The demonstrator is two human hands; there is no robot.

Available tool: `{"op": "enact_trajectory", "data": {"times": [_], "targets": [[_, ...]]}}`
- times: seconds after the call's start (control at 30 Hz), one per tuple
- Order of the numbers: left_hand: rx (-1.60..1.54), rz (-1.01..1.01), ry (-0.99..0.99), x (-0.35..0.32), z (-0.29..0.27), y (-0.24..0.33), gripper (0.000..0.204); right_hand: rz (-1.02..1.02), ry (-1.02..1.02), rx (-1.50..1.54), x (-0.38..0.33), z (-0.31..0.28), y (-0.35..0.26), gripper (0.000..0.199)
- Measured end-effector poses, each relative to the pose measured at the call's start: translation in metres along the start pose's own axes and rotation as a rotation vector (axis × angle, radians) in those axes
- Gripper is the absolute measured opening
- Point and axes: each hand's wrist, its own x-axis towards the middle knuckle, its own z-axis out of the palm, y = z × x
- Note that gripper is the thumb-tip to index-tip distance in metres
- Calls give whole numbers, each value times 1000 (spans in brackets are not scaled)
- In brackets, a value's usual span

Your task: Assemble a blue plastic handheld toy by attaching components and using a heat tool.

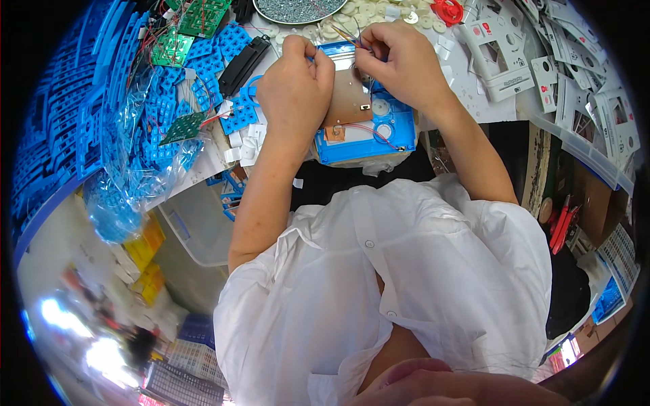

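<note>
A blue plastic casing (362, 150) lies at the table's near edge between my hands. A brown circuit board (349, 98) sits in it, and a thin red wire (371, 128) runs across the casing below the board. My right hand (403, 64) is closed in a pinch on several thin wires (349, 36) above the casing's far right side. My left hand (294, 84) is also closed, at the casing's far left side, thumb against the fingers. Whatever its fingertips hold is hidden or too small to name.
Blue plastic parts (88, 101) are heaped at the left, with green circuit boards (203, 17) behind. A round tray of small metal pieces (298, 8) and cream discs (349, 12) lie at the far side. White panels (497, 51) are piled right. Red-handled pliers (560, 227) hang lower right.
</note>
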Motion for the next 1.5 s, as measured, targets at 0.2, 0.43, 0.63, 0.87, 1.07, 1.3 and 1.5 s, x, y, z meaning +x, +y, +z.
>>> {"op": "enact_trajectory", "data": {"times": [0.2,0.43,0.63,0.87,1.07,1.3,1.5], "targets": [[-138,236,51,-8,-4,8,19,288,-192,550,2,-11,4,11],[-234,347,-108,0,-3,0,7,-80,-172,427,1,-28,9,9],[-441,304,-66,-8,-1,-6,6,40,-167,334,-16,-48,21,8],[-416,399,-33,-9,4,-10,8,-377,-366,-143,6,-49,-1,27],[-409,412,24,-13,9,-10,6,-532,-467,-353,13,-49,-7,32],[-375,395,-11,-16,8,-10,5,-565,-598,-390,27,-49,2,18],[-385,378,3,-16,9,-10,4,-540,-674,-576,33,-41,-2,11]]}}
